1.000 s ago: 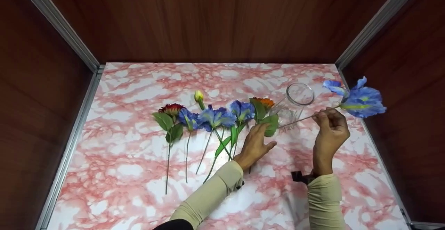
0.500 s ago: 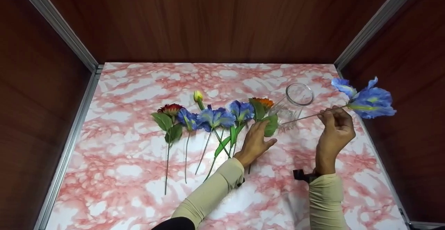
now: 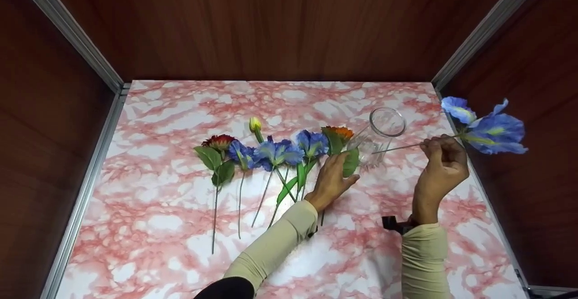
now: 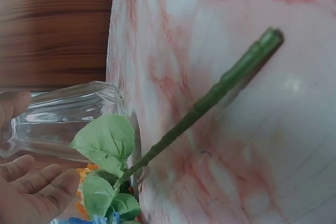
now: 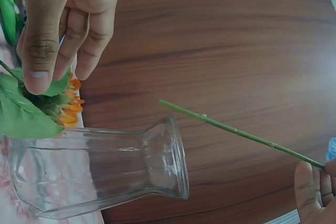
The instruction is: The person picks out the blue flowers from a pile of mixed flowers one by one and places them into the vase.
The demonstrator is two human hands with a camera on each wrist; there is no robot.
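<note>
My right hand [image 3: 442, 168] pinches the thin green stem [image 5: 236, 132] of a blue iris [image 3: 494, 129] just below its bloom. The flower is tilted sideways in the air, bloom to the right, and the stem's free end overlaps the glass vase in the head view. That clear vase [image 5: 121, 166] stands upright with a flared rim. Beside it, my left hand [image 3: 329, 184] reaches over an orange flower [image 3: 344, 132] lying on the table, fingers extended and thumb spread. The fingertips are right at one of its green leaves [image 4: 107, 142]; nothing is gripped there.
Left of the left hand lie several artificial flowers in a row: a red one [image 3: 219, 142], blue irises [image 3: 277, 152] and a yellow tulip bud [image 3: 255, 125]. The pink-and-white marbled table [image 3: 149, 254] is enclosed by brown wood-grain panels [image 3: 280, 28] with metal corner rails.
My right hand has moved right, carrying the iris with it; its stem end has risen slightly and now lies nearer level. The left hand has stayed by the orange flower.
</note>
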